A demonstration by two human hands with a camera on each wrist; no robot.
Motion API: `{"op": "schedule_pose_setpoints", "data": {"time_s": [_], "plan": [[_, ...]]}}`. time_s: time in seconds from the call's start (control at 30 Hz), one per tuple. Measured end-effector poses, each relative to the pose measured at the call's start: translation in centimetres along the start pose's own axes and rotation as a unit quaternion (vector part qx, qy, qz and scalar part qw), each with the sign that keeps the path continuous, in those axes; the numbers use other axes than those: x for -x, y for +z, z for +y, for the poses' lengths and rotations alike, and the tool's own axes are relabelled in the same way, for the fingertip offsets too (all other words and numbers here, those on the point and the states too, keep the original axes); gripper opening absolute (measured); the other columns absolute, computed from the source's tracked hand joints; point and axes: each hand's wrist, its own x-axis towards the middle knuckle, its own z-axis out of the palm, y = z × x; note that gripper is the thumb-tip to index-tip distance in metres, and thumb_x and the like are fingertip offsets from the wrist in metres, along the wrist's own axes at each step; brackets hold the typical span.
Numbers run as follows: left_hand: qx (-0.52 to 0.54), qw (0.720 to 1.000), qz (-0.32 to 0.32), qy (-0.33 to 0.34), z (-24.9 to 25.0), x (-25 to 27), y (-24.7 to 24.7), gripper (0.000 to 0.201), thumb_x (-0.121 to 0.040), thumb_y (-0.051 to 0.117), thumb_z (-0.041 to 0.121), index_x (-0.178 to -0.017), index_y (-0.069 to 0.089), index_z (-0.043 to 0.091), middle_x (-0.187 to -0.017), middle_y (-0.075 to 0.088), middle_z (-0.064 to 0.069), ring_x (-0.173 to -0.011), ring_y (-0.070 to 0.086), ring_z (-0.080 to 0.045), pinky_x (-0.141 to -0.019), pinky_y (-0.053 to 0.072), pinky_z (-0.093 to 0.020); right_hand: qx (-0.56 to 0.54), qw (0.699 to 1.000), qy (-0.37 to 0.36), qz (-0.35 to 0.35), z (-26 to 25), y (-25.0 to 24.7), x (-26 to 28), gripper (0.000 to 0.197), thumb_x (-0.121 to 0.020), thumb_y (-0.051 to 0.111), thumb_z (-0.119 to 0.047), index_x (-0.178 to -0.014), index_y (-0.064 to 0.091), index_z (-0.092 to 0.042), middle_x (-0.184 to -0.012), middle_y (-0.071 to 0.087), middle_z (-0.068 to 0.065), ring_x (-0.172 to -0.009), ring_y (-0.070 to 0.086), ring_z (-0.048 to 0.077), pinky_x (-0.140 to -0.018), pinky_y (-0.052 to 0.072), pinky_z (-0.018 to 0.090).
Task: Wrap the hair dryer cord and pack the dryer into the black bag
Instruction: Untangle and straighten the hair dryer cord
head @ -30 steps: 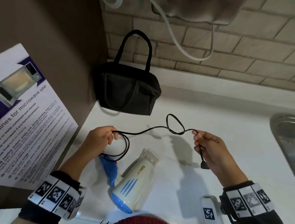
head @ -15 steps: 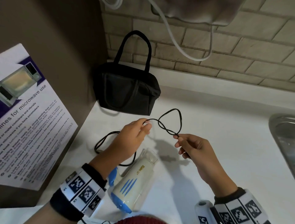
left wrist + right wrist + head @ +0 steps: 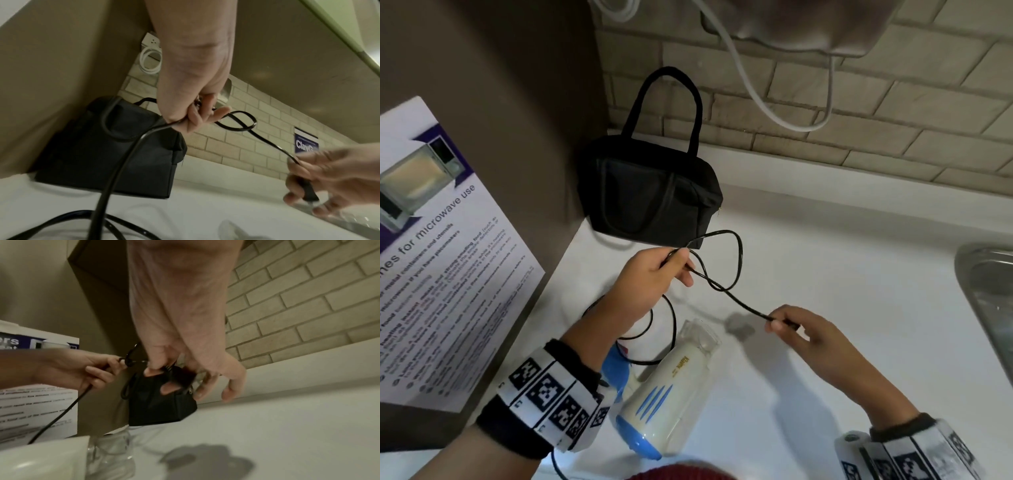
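The left hand is raised above the white counter with its fingers and thumb curled round the black cord, gripping a gathered stretch of it; from that grip the cord makes 1 loop toward the bag, crosses itself and runs down to the right hand, which pinches it between thumb and forefinger near the plug end. In the left wrist view the right hand also has the dark plug tucked under its lower fingers, though that part is blurred. The 2 hands are apart, joined only by the taut stretch of cord between them. More cord hangs from under the left hand in loose coils on the counter, beside the hair dryer — a cream body with blue stripes, a blue rear cap and a clear nozzle, lying on its side between the 2 forearms. The black bag stands upright in the corner where the brown side panel meets the brick wall, handle up, just beyond the left hand. A microwave poster leans at the left, and the rim of a metal sink shows at the right edge.
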Motion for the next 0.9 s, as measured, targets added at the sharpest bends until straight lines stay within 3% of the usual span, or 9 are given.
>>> {"op": "schedule_pose_setpoints", "data": {"time_s": [0.17, 0.27, 0.4, 0.47, 0.57, 0.67, 0.77, 0.83, 0.9], "plan": [[-0.017, 0.999, 0.027, 0.019, -0.7, 0.0, 0.6, 0.028, -0.096, 0.046, 0.029, -0.079, 0.065, 0.017, -0.06, 0.069, 0.003, -0.044, 0.04, -0.007, -0.053, 0.038, -0.022, -0.054, 0.996, 0.009, 0.067, 0.5, 1.7, -0.9, 0.023, -0.097, 0.05, -0.022, -0.081, 0.066, -0.026, -0.064, 0.054, -0.019, -0.059, 0.036, 0.006, -0.056, 0.03, 0.015], [0.012, 1.0, 0.006, -0.007, -1.0, -0.1, 0.6, 0.038, -0.098, 0.04, 0.032, -0.074, 0.063, 0.014, -0.051, 0.06, 0.001, -0.039, 0.038, -0.005, -0.044, 0.034, -0.013, -0.079, 0.995, 0.007, 0.063, -0.4, 2.4, -1.3, 0.022, -0.096, 0.051, -0.027, -0.083, 0.068, -0.03, -0.065, 0.055, -0.018, -0.062, 0.039, 0.009, -0.057, 0.03, 0.015], [0.041, 0.997, -0.061, -0.02, -1.0, 0.6, 1.4, 0.044, -0.101, 0.032, 0.027, -0.07, 0.051, 0.003, -0.047, 0.041, -0.003, -0.032, 0.035, -0.002, -0.038, 0.029, -0.008, -0.1, 0.992, 0.023, 0.077, -1.3, 2.8, -2.2, 0.018, -0.096, 0.051, -0.024, -0.106, 0.063, -0.032, -0.083, 0.067, -0.013, -0.072, 0.056, -0.001, -0.064, 0.04, 0.006], [0.048, 0.994, -0.099, -0.024, -1.2, 0.9, 1.7, 0.043, -0.101, 0.031, 0.026, -0.069, 0.049, 0.004, -0.044, 0.037, 0.002, -0.033, 0.033, -0.002, -0.038, 0.028, -0.009, -0.119, 0.99, 0.025, 0.07, -2.0, 3.0, -2.5, 0.023, -0.098, 0.046, -0.019, -0.115, 0.056, -0.029, -0.095, 0.067, -0.004, -0.079, 0.059, 0.001, -0.069, 0.043, 0.008], [0.03, 0.99, -0.132, -0.035, -1.2, 1.0, 2.1, 0.043, -0.101, 0.031, 0.028, -0.071, 0.052, 0.005, -0.048, 0.038, 0.001, -0.034, 0.035, -0.001, -0.038, 0.029, -0.007, -0.164, 0.985, 0.008, 0.059, -2.7, 3.5, -2.6, 0.033, -0.099, 0.039, -0.004, -0.121, 0.051, -0.025, -0.098, 0.065, -0.002, -0.086, 0.061, 0.005, -0.073, 0.046, 0.012], [0.016, 0.992, -0.12, -0.027, -1.2, 0.7, 2.0, 0.044, -0.101, 0.031, 0.031, -0.077, 0.06, 0.008, -0.048, 0.039, 0.003, -0.035, 0.036, -0.001, -0.038, 0.028, -0.005, -0.222, 0.974, -0.006, 0.048, -3.0, 3.5, -2.4, 0.043, -0.096, 0.038, 0.006, -0.121, 0.052, -0.026, -0.101, 0.066, 0.003, -0.094, 0.063, 0.011, -0.077, 0.048, 0.016], [0.013, 0.991, -0.129, -0.029, -1.0, 0.7, 1.9, 0.044, -0.101, 0.033, 0.029, -0.075, 0.06, 0.007, -0.048, 0.039, 0.002, -0.033, 0.037, -0.002, -0.038, 0.028, -0.005, -0.279, 0.959, 0.003, 0.052, -2.9, 3.6, -2.3, 0.038, -0.094, 0.046, 0.006, -0.114, 0.06, -0.023, -0.103, 0.068, 0.0, -0.095, 0.063, 0.007, -0.081, 0.048, 0.018], [-0.006, 0.99, -0.142, -0.025, -1.0, 0.9, 2.0, 0.043, -0.101, 0.034, 0.028, -0.076, 0.061, 0.007, -0.05, 0.039, 0.001, -0.034, 0.038, -0.001, -0.04, 0.029, -0.006, -0.343, 0.937, 0.022, 0.065, -2.8, 3.7, -2.3, 0.031, -0.091, 0.055, 0.003, -0.104, 0.068, -0.022, -0.102, 0.071, 0.002, -0.097, 0.064, 0.01, -0.089, 0.047, 0.023], [-0.022, 0.991, -0.134, -0.015, -1.3, 1.1, 2.2, 0.042, -0.1, 0.035, 0.028, -0.081, 0.066, 0.008, -0.051, 0.042, 0.002, -0.037, 0.039, 0.0, -0.043, 0.031, -0.007, -0.429, 0.9, 0.04, 0.061, -2.6, 3.6, -2.4, 0.032, -0.088, 0.056, 0.006, -0.105, 0.07, -0.017, -0.103, 0.071, 0.007, -0.101, 0.065, 0.016, -0.096, 0.048, 0.026]]}}
